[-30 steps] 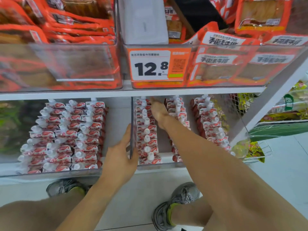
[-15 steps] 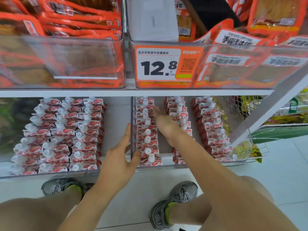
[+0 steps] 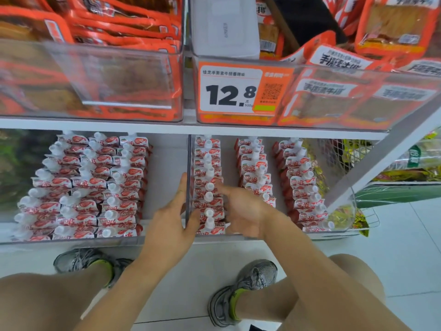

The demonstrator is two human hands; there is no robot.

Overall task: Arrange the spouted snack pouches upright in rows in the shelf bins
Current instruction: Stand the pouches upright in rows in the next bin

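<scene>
Red-and-white spouted pouches stand in three rows in the left clear bin (image 3: 71,240) and three rows in the right clear bin (image 3: 338,231). My left hand (image 3: 170,217) straddles the right bin's left wall, fingers outside and thumb inside against the front pouches, gripping the wall. My right hand (image 3: 244,209) is inside the right bin, open with the palm turned left. Its fingers touch the right side of the left pouch row (image 3: 208,187). It covers the front of the middle row (image 3: 253,168). The right row (image 3: 305,187) stands untouched.
The upper shelf holds clear bins of orange snack packs (image 3: 119,29) and a 12.8 price tag (image 3: 238,89). A wire basket (image 3: 358,211) with yellow packs hangs at the right end. A slanted white upright (image 3: 381,158) crosses there. My knees and shoes are below.
My right hand has drawn back from the rear of the right bin to its front, along the gap between the left and middle rows. My left hand has stayed on the bin wall.
</scene>
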